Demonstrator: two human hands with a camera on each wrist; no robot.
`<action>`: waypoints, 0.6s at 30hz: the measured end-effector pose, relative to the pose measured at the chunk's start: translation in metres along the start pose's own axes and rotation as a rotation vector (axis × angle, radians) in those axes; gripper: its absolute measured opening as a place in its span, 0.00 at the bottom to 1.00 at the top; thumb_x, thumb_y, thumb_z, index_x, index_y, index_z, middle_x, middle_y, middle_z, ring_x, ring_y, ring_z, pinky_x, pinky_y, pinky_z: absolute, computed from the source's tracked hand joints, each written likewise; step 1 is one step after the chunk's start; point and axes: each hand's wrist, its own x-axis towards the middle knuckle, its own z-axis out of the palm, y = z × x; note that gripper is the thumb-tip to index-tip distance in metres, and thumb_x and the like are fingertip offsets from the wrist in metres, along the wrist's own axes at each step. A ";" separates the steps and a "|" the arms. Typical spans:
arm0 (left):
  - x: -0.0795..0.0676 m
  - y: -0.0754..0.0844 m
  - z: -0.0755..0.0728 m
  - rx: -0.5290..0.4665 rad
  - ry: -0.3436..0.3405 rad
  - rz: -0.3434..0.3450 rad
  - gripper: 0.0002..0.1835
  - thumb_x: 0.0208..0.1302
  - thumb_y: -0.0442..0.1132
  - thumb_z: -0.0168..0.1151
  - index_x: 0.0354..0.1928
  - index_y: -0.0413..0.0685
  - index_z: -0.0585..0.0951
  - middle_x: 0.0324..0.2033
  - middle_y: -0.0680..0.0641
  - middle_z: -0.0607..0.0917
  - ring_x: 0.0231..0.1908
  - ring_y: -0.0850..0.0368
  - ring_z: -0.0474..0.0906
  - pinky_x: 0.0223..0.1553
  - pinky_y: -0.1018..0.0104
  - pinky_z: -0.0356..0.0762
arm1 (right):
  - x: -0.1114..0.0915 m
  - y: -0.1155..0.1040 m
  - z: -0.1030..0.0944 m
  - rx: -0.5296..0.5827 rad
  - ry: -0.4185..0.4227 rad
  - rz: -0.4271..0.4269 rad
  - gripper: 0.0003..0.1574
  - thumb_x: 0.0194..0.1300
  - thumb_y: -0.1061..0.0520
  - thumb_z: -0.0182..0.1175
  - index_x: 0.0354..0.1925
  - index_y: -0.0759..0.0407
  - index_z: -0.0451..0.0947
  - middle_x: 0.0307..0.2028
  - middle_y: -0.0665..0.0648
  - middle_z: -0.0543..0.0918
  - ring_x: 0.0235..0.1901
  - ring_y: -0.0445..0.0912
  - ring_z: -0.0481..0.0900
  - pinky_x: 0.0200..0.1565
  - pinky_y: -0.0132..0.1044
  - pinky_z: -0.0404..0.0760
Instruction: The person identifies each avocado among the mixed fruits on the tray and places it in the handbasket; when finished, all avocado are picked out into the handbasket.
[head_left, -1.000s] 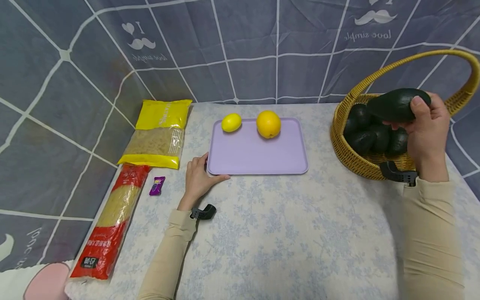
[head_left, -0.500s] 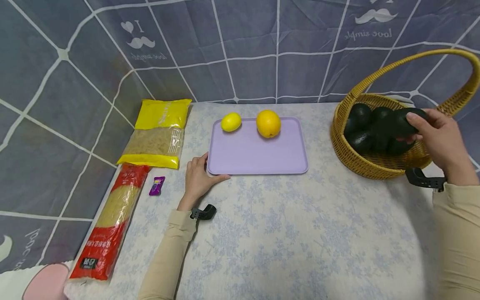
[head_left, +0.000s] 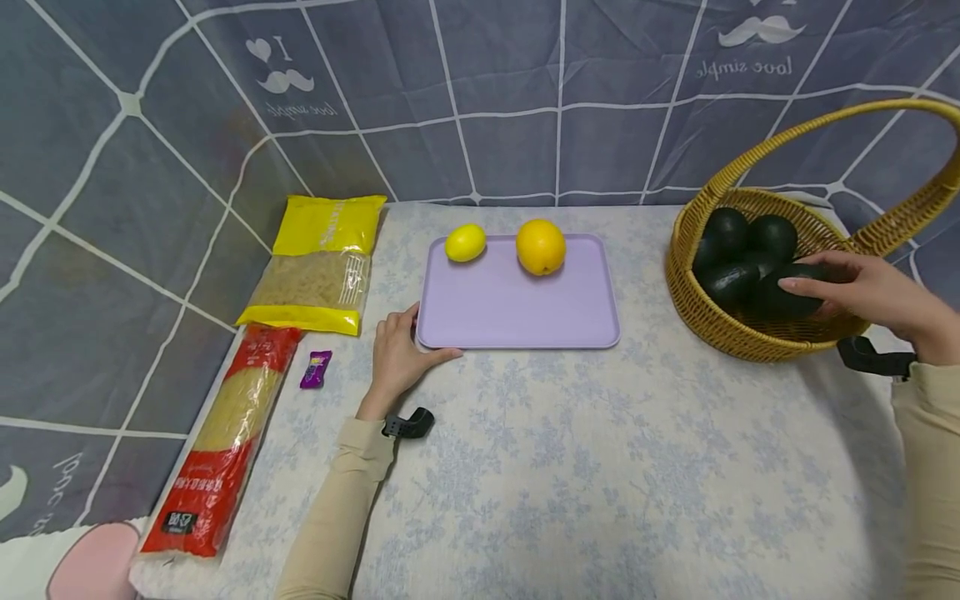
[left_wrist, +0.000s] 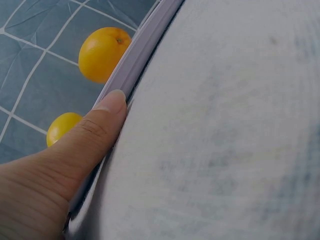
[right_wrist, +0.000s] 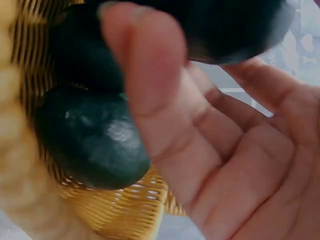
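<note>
At the right, my right hand (head_left: pixel 873 292) reaches into the wicker basket (head_left: pixel 693 312). Its thumb and fingers hold a dark green avocado (head_left: pixel 783 296), low among several other avocados (head_left: pixel 727 229). Close up in the right wrist view, the held avocado (right_wrist: pixel 235 30) lies against the fingers, and another avocado (right_wrist: pixel 95 140) sits beside it. My left hand (head_left: pixel 397 358) is at the near left corner of the lilac tray (head_left: pixel 517 308). Its extended thumb (left_wrist: pixel 95 130) touches the front rim, and the other fingers lie along the left side. A lemon (head_left: pixel 465 243) and an orange (head_left: pixel 541 247) sit on the tray.
A yellow bag of grain (head_left: pixel 315 267) lies at the back left, with a red pack of noodles (head_left: pixel 225 442) in front of it. Nearby is a small purple wrapped sweet (head_left: pixel 316 369). The basket's tall handle (head_left: pixel 832 129) arches above the avocados.
My right hand has moved right and down with the avocado, from above the basket to in among the others. The left hand and the tray have stayed in place.
</note>
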 end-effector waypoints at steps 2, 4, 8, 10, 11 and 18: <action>0.000 0.000 0.000 0.002 -0.002 0.000 0.59 0.37 0.61 0.78 0.68 0.36 0.63 0.49 0.37 0.71 0.42 0.45 0.61 0.41 0.55 0.60 | 0.002 0.001 0.000 -0.029 -0.059 0.009 0.52 0.65 0.36 0.55 0.66 0.74 0.52 0.43 0.69 0.75 0.31 0.54 0.79 0.31 0.46 0.77; 0.000 0.001 0.000 0.002 -0.003 -0.002 0.59 0.37 0.61 0.77 0.68 0.36 0.63 0.49 0.37 0.71 0.42 0.45 0.61 0.41 0.56 0.60 | 0.004 0.002 0.001 -0.046 -0.105 0.023 0.53 0.65 0.35 0.54 0.67 0.73 0.49 0.39 0.66 0.76 0.31 0.53 0.78 0.31 0.46 0.77; 0.000 0.001 -0.001 0.001 0.001 0.000 0.58 0.37 0.61 0.78 0.68 0.36 0.63 0.50 0.37 0.71 0.42 0.45 0.62 0.41 0.55 0.61 | 0.006 0.003 0.003 -0.048 -0.164 0.035 0.50 0.65 0.35 0.54 0.66 0.69 0.52 0.33 0.60 0.76 0.29 0.53 0.76 0.29 0.45 0.76; -0.001 0.001 -0.001 0.000 0.006 0.003 0.58 0.37 0.60 0.78 0.68 0.36 0.63 0.49 0.37 0.71 0.42 0.44 0.62 0.41 0.55 0.61 | 0.006 0.003 0.004 -0.048 -0.185 0.035 0.48 0.66 0.35 0.54 0.65 0.68 0.53 0.32 0.59 0.75 0.29 0.53 0.75 0.29 0.44 0.76; -0.001 0.001 -0.001 -0.003 0.008 0.006 0.58 0.37 0.60 0.78 0.67 0.36 0.64 0.49 0.37 0.72 0.42 0.44 0.62 0.41 0.55 0.61 | 0.006 0.003 0.004 -0.050 -0.195 0.031 0.47 0.66 0.35 0.54 0.65 0.68 0.54 0.33 0.59 0.75 0.30 0.52 0.75 0.29 0.44 0.76; 0.000 0.001 -0.001 -0.012 0.008 0.012 0.58 0.36 0.60 0.78 0.67 0.36 0.64 0.48 0.37 0.72 0.42 0.44 0.61 0.41 0.55 0.60 | 0.004 0.003 0.006 -0.044 -0.248 0.034 0.46 0.68 0.36 0.52 0.65 0.68 0.53 0.37 0.59 0.73 0.31 0.50 0.73 0.31 0.43 0.75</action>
